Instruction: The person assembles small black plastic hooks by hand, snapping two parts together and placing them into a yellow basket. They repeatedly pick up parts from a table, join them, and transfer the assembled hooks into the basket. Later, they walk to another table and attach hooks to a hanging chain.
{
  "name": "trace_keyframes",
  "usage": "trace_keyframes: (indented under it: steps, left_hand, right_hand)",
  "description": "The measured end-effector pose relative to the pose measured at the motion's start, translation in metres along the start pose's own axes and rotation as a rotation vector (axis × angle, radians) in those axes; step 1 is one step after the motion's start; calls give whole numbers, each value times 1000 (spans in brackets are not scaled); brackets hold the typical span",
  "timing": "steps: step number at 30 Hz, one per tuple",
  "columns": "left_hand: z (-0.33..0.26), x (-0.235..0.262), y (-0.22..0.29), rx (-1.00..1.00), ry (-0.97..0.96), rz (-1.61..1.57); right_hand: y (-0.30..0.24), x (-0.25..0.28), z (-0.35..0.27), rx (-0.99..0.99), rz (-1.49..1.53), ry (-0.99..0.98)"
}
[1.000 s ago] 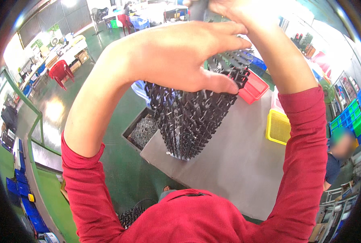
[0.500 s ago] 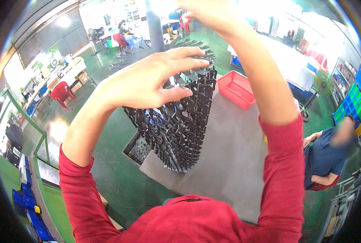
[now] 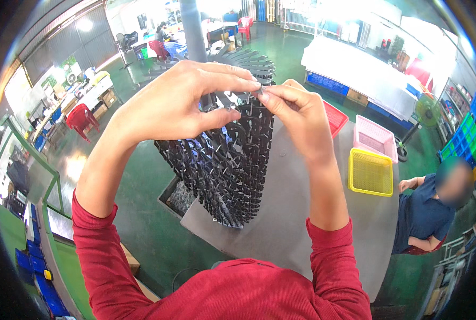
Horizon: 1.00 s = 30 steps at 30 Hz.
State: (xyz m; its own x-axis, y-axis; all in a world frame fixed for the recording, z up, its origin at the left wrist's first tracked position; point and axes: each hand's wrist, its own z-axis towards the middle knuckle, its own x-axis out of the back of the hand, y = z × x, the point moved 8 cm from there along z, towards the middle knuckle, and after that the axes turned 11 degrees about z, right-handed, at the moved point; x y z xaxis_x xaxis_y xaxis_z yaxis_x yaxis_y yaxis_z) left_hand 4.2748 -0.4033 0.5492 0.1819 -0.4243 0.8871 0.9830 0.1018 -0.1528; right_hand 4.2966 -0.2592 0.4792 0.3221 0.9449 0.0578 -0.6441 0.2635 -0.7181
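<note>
A tall, tapering rack (image 3: pixel 232 176) hung with many thin black parts stands in front of me, on the grey tabletop (image 3: pixel 286 208). My left hand (image 3: pixel 190 101) arches over its upper left side; thumb and fingers are apart, and the fingertips reach to the rack's upper right edge. There they meet my right hand (image 3: pixel 296 114), whose thumb and forefinger are pinched together. A tiny greyish piece seems to show at the pinch, too small to name. My left hand covers part of the rack's top.
Right of my right forearm lie a red basket (image 3: pixel 335 118), a pink basket (image 3: pixel 375 137) and a yellow basket (image 3: pixel 370 172). A seated person (image 3: pixel 430 208) is at the right. A bin of small metal bits (image 3: pixel 180 198) stands by the table's left edge. A grey post (image 3: pixel 193 32) rises behind.
My right hand has come down from high at the upper right to the rack's edge and now pinches beside my left fingertips. My left hand has shifted slightly left.
</note>
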Motion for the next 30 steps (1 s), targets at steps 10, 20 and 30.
trace_keyframes:
  steps: [10,20,30]
  left_hand:
    - [-5,4,-5,-1,39,-15]
    - [-5,-1,-8,-15,45,-4]
    - [-6,-3,-11,2,16,-52]
  right_hand:
    - [21,-6,9,-60,377,-45]
    - [21,-6,4,-57,334,-45]
    - [4,-9,13,83,55,-249]
